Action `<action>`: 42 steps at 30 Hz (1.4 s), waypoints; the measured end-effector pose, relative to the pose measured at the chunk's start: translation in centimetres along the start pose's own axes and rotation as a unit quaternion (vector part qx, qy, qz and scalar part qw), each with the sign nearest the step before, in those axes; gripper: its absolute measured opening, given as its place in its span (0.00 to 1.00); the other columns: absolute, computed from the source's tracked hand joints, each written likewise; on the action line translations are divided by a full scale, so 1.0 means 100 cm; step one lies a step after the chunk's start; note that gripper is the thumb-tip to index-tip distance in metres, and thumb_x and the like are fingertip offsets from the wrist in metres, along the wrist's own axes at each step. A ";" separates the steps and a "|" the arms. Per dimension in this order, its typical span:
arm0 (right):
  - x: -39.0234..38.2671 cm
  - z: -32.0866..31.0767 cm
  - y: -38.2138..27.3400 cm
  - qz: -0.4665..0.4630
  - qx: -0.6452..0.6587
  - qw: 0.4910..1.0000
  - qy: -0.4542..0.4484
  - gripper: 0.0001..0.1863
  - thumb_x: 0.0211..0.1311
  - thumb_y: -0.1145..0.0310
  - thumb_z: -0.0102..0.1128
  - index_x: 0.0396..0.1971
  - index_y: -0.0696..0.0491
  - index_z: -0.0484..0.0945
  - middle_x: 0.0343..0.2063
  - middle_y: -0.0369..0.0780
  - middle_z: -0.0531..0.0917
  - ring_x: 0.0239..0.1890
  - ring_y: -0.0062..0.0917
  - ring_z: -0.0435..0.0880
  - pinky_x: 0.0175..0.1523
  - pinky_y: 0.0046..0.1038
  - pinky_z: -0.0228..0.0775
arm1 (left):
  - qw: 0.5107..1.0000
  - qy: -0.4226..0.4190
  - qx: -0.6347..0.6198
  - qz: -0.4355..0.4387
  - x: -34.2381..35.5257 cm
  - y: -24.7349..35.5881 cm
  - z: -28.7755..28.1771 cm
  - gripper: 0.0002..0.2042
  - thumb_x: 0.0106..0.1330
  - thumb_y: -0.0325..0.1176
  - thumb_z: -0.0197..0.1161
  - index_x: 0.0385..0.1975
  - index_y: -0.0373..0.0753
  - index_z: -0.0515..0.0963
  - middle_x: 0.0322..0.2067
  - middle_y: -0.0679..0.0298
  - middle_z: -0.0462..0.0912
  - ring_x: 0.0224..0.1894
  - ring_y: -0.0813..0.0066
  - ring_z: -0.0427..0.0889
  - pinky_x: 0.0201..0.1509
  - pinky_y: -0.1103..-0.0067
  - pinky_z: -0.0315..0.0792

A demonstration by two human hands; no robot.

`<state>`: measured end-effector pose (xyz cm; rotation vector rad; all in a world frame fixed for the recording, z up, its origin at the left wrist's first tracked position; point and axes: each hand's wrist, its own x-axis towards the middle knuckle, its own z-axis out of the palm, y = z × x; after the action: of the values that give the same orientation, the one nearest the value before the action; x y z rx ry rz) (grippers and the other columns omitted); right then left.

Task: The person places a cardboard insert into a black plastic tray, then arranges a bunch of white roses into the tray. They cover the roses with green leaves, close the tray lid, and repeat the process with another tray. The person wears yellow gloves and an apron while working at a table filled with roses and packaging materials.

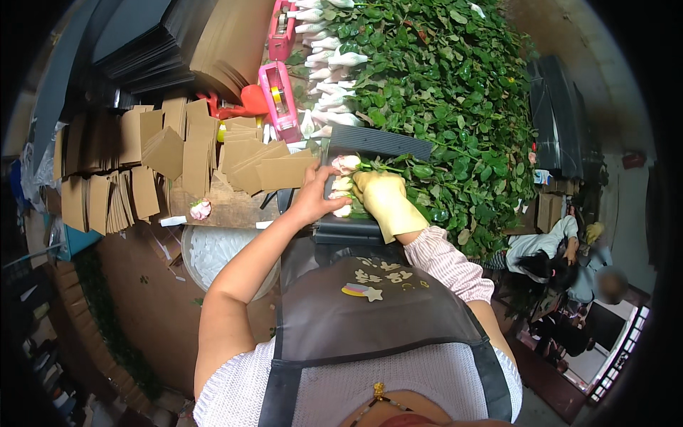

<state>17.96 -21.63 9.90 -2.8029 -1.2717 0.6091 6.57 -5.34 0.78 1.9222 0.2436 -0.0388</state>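
My bare left hand (311,198) lies beside the rose heads, index finger and thumb spread apart and touching their left side. Several pale pink and cream roses (346,165) lie stacked with their blooms to the left, on dark ridged sheeting. My right hand (384,201), in a yellow rubber glove, curls over the stems just behind the blooms; its fingertips are partly hidden. Beyond both hands a dark ridged sheet (380,141) stands up along the roses. Its near part (347,229) shows at the table's front edge, below the hands.
Leafy rose stems (441,107) pile up at the right, with white-netted blooms (331,99) along their left side. Pink tape dispensers (279,99), cardboard pieces (245,165) and a loose pink rose (200,209) lie left. A tub of white pieces (213,252) stands below. People (541,252) work at right.
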 end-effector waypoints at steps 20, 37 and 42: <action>-0.060 0.016 0.035 0.017 0.641 0.761 0.100 0.14 0.71 0.62 0.65 0.49 0.55 0.80 0.34 0.31 0.84 0.34 0.13 0.78 0.41 0.19 0.73 | 0.999 0.011 0.041 -0.020 -0.001 0.001 0.003 0.46 0.52 0.48 0.81 0.67 0.38 0.63 0.70 0.34 0.52 0.74 0.37 0.55 0.76 0.62 0.56; -0.065 -0.006 0.027 -0.064 0.366 0.915 0.156 0.12 0.67 0.62 0.67 0.45 0.52 0.83 0.38 0.38 0.88 0.42 0.32 0.84 0.50 0.31 0.74 | 0.991 -0.002 -0.115 -0.061 0.014 0.023 -0.014 0.34 0.61 0.29 0.74 0.65 0.28 0.64 0.48 0.60 0.84 0.45 0.76 0.82 0.55 0.76 0.78; -0.073 -0.004 0.024 -0.045 0.374 0.907 0.189 0.09 0.65 0.69 0.67 0.44 0.51 0.83 0.38 0.39 0.87 0.41 0.34 0.84 0.49 0.33 0.75 | 0.964 -0.009 -0.262 -0.042 0.015 0.060 0.002 0.33 0.61 0.22 0.70 0.68 0.37 0.68 0.52 0.63 0.81 0.50 0.78 0.80 0.58 0.79 0.76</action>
<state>15.50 -28.51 12.37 -2.0735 -0.8385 0.3972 9.21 -7.26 6.00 1.3840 0.2905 -0.0443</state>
